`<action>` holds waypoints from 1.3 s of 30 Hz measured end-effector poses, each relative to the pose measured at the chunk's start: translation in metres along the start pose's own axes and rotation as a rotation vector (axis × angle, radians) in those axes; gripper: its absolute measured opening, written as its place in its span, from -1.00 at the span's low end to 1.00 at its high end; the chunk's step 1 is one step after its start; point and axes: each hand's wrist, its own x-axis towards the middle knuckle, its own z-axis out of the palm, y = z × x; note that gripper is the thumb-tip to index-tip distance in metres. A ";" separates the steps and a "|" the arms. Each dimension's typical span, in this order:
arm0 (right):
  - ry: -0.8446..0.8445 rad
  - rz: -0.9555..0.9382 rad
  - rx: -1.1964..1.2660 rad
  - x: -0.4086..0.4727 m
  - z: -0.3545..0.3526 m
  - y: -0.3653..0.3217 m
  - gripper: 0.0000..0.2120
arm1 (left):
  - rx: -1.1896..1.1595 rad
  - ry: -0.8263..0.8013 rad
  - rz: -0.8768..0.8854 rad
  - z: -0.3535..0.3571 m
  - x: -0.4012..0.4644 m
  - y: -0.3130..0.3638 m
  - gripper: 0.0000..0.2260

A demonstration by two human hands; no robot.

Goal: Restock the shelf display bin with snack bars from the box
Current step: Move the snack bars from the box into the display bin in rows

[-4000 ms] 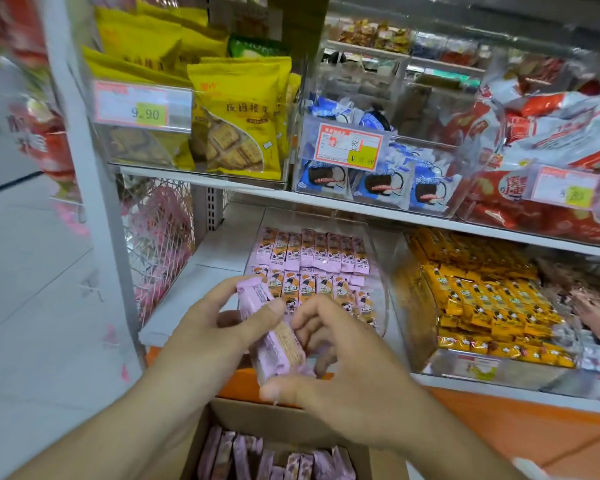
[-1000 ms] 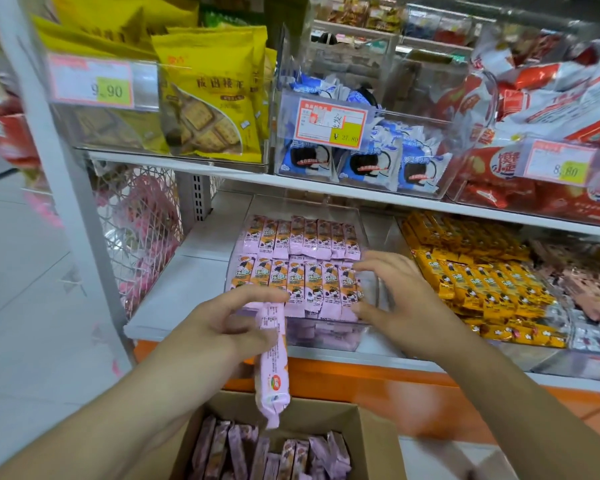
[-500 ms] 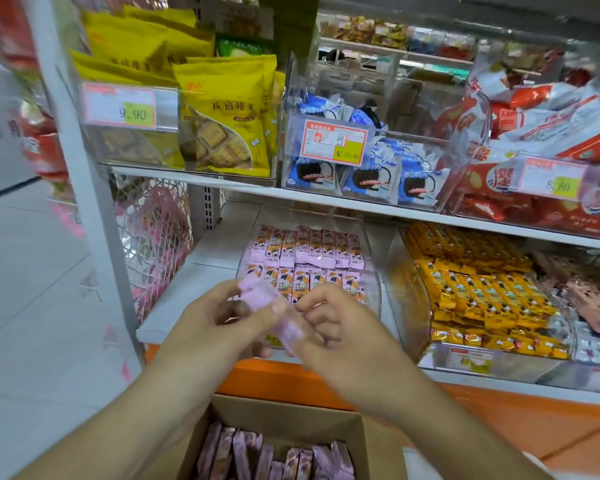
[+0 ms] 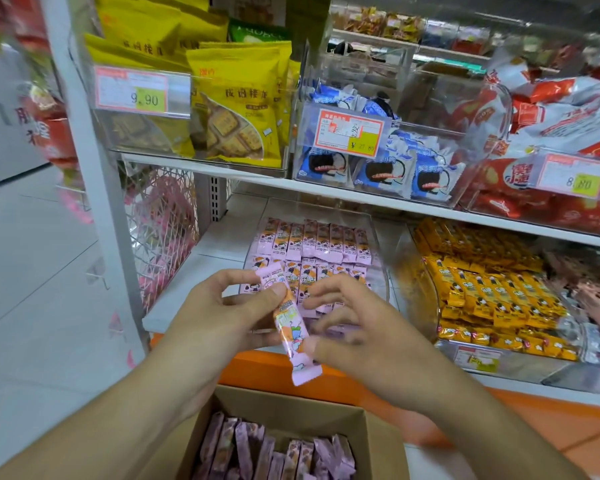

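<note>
We see the left hand (image 4: 222,310) pinching a pink snack bar (image 4: 290,320) between thumb and fingers, tilted, in front of the shelf's front edge. The right hand (image 4: 357,327) hovers just beside it, fingers loosely spread, holding nothing. Behind stands the clear display bin (image 4: 381,271) of matching bars; below, the cardboard box (image 4: 368,431) holds more.

- Snack bar (image 4: 289,317): pink wrapper, orange cartoon print.
- Box (image 4: 371,441): plain brown.
- Biscuit bags (image 4: 236,109), at 11 o'clock: yellow.
- Bars in the bin at 3 o'clock (image 4: 482,289): orange-yellow.
</note>
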 end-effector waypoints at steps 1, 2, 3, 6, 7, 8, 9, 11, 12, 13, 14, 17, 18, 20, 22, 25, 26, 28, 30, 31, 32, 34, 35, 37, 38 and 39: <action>-0.016 -0.025 -0.071 -0.003 -0.001 -0.002 -0.44 | -0.013 0.005 0.001 0.000 0.000 -0.001 -0.66; -0.031 -0.032 -0.120 -0.005 -0.001 -0.003 -0.36 | -0.026 0.005 -0.001 0.001 0.000 -0.001 -0.67; -0.033 -0.038 -0.153 -0.006 -0.002 -0.003 -0.34 | -0.038 0.003 -0.009 0.001 0.001 -0.002 -0.68; 0.072 -0.049 -0.118 -0.003 -0.004 0.000 -0.49 | -0.064 -0.017 -0.053 0.000 0.003 -0.001 -0.73; 0.134 -0.053 -0.087 -0.002 -0.005 0.002 -0.53 | -0.046 -0.023 -0.067 -0.002 0.003 -0.001 -0.74; 0.205 -0.057 -0.055 0.000 -0.006 0.003 -0.57 | -0.012 -0.027 -0.080 -0.003 0.004 -0.002 -0.77; 0.272 -0.068 -0.018 0.001 -0.008 0.005 -0.60 | 0.033 -0.040 -0.096 -0.004 0.004 -0.002 -0.80; 0.355 -0.111 0.031 0.001 -0.008 0.006 -0.63 | 0.118 -0.131 -0.149 -0.005 0.004 -0.003 -0.88; 0.376 -0.152 -0.015 0.001 -0.007 0.006 -0.64 | 0.158 -0.192 -0.179 -0.003 0.003 -0.003 -0.89; 0.391 -0.201 -0.101 0.001 -0.007 0.005 -0.64 | 0.200 -0.239 -0.195 -0.002 0.002 -0.004 -0.88; 0.389 -0.250 -0.198 0.002 -0.006 0.006 -0.64 | 0.236 -0.256 -0.196 -0.001 0.002 -0.006 -0.85; 0.247 -0.314 -0.379 0.000 -0.008 0.007 -0.52 | 0.282 -0.227 -0.162 0.002 0.002 -0.009 -0.82; 0.190 -0.293 -0.393 -0.001 -0.008 0.009 -0.41 | 0.292 -0.225 -0.155 0.003 0.001 -0.010 -0.81; 0.123 -0.252 -0.425 -0.002 -0.007 0.012 -0.23 | 0.301 -0.200 -0.145 0.006 0.001 -0.013 -0.77; 0.124 -0.252 -0.470 -0.002 -0.006 0.016 -0.17 | 0.306 -0.172 -0.128 0.010 0.000 -0.017 -0.72; 0.159 -0.227 -0.478 0.001 -0.015 0.020 -0.21 | 0.347 -0.177 -0.100 0.019 0.002 -0.020 -0.79; 0.174 -0.193 -0.467 0.003 -0.022 0.023 -0.23 | 0.341 -0.178 -0.101 0.022 0.002 -0.021 -0.83; 0.207 -0.101 -0.460 0.010 -0.039 0.030 -0.25 | 0.347 -0.160 -0.103 0.026 0.004 -0.023 -0.86; 0.223 -0.023 -0.489 0.018 -0.056 0.041 -0.26 | 0.413 -0.148 -0.093 0.027 0.007 -0.027 -0.87; 0.225 0.004 -0.501 0.022 -0.063 0.046 -0.26 | 0.439 -0.150 -0.092 0.027 0.008 -0.028 -0.87; 0.225 0.018 -0.512 0.026 -0.069 0.049 -0.26 | 0.456 -0.153 -0.093 0.027 0.008 -0.030 -0.86; 0.209 0.025 -0.573 0.032 -0.078 0.054 -0.27 | 0.485 -0.158 -0.090 0.027 0.009 -0.032 -0.86; 0.190 0.028 -0.624 0.036 -0.081 0.056 -0.26 | 0.501 -0.160 -0.085 0.027 0.009 -0.033 -0.86; 0.148 0.028 -0.715 0.043 -0.084 0.059 -0.24 | 0.525 -0.163 -0.077 0.026 0.010 -0.035 -0.87; 0.132 0.028 -0.738 0.047 -0.084 0.062 -0.24 | 0.534 -0.164 -0.076 0.025 0.010 -0.036 -0.88; 0.116 0.033 -0.752 0.050 -0.083 0.066 -0.24 | 0.543 -0.166 -0.076 0.023 0.011 -0.036 -0.88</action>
